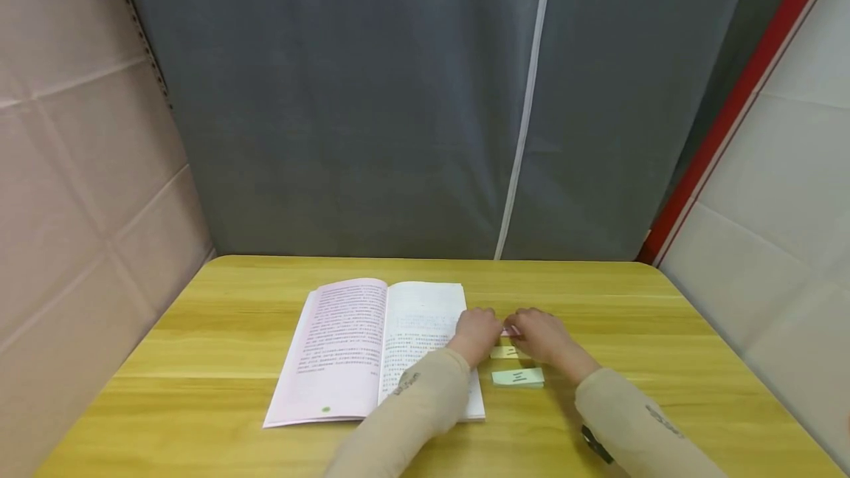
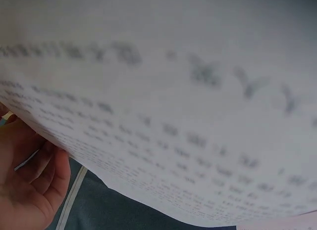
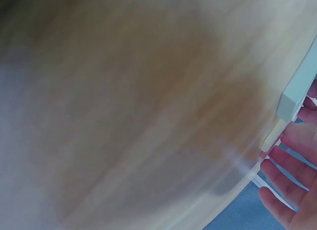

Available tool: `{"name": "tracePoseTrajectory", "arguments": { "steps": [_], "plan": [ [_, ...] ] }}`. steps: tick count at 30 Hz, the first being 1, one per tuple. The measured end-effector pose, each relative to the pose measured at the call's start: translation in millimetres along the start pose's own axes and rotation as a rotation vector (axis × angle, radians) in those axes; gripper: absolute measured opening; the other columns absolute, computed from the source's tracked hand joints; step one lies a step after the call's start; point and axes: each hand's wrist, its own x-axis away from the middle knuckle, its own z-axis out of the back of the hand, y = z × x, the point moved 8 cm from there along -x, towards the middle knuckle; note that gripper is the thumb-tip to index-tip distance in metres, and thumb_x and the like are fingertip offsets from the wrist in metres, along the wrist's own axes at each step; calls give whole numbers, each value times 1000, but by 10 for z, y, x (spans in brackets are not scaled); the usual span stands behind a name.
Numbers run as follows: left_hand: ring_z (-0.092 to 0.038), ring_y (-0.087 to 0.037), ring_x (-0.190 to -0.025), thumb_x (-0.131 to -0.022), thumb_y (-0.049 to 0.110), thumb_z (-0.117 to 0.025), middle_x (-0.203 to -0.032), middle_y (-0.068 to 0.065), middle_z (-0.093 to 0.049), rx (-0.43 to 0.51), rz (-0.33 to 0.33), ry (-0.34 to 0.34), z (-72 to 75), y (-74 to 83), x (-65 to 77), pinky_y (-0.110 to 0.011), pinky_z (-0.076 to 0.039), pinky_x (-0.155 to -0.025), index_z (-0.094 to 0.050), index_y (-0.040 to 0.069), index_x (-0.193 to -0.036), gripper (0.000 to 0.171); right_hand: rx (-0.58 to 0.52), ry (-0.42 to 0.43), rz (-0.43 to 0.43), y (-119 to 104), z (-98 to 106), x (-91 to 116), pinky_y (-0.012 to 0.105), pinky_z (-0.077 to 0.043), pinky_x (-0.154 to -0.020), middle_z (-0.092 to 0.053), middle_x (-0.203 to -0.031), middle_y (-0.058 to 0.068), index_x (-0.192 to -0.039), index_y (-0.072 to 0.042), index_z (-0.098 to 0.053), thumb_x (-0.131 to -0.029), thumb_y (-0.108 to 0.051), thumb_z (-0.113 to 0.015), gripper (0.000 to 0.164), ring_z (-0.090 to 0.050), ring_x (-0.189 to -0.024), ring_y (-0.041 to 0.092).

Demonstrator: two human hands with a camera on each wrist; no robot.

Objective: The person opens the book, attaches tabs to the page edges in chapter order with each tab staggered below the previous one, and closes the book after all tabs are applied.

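An open book (image 1: 352, 345) lies on the table, its pages covered in printed text. At its right edge is my left hand (image 1: 479, 334), with bent fingertips close to the left end of a pink sticky-note pad (image 1: 510, 331). My right hand (image 1: 541, 336) pinches the pad from the right side. In the left wrist view a blurred page (image 2: 163, 126) fills most of the picture and hides the left fingertips. Nearer me on the table, a yellow sticky-note pad (image 1: 505, 352) and a pale green pad (image 1: 518, 378) lie in a column, each with dark marks.
The wooden table (image 1: 199, 360) extends around the book on all sides. A grey curtain (image 1: 358, 109) hangs behind its far edge. Pale panels (image 1: 73, 168) stand at the left, and a white panel with a red border (image 1: 750, 72) stands at the right.
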Motion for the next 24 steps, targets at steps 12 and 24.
{"name": "tracePoseTrajectory", "arguments": {
  "steps": [12,24],
  "plan": [
    [-55,-10,-65,-82,18,-59,-73,5,-59,-3,-25,61,7,37,-24,-23,-45,-51,-66,22,-81,9,23,-25,-34,18,-37,-14,30,-38,-47,-46,-66,-4,-80,-10,-64,-73,-9,-68,8,-46,-62,15],
    [-55,-10,-67,-81,18,-60,-75,5,-59,26,-25,55,26,39,19,-23,-45,-53,-66,21,-83,7,14,0,-2,-22,-19,-2,31,-40,-48,-48,-68,-4,-80,-9,-65,-74,-9,-68,7,-49,-64,16]
  ]
}}
